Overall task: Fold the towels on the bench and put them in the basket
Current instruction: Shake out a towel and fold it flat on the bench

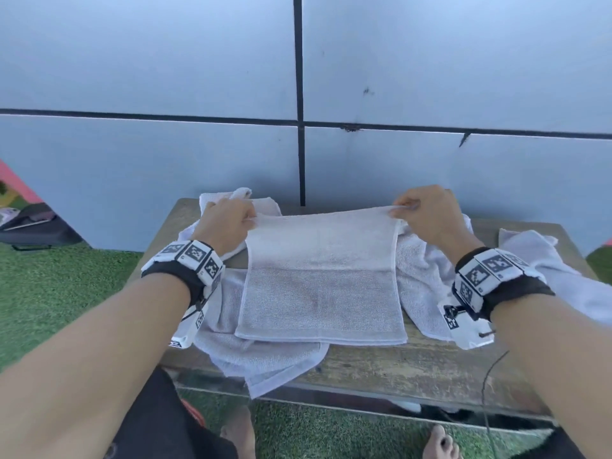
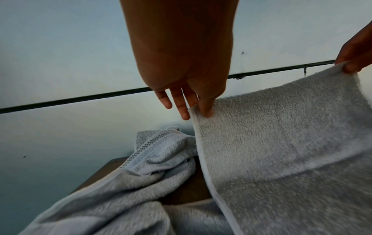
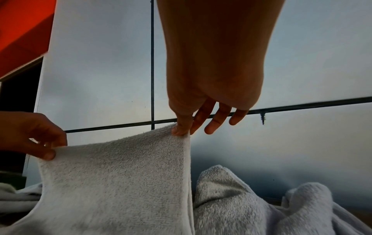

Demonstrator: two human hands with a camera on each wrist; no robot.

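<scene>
A white towel [image 1: 319,279] lies folded on the wooden bench [image 1: 397,362], its near edge flat and its far edge lifted off the bench. My left hand [image 1: 228,223] pinches the far left corner between thumb and forefinger [image 2: 207,109]. My right hand [image 1: 427,213] pinches the far right corner the same way [image 3: 181,130], the other fingers hanging loose. Between the hands the towel [image 2: 292,151] [image 3: 116,182] is stretched taut. No basket is in view.
Several crumpled white towels lie around the held one: a heap at the left [image 1: 231,329] [image 2: 157,152] that hangs over the bench front, others at the right [image 1: 427,276] [image 3: 251,198] and far right [image 1: 536,256]. A grey panelled wall [image 1: 298,94] stands close behind. Green turf [image 1: 59,293] surrounds the bench.
</scene>
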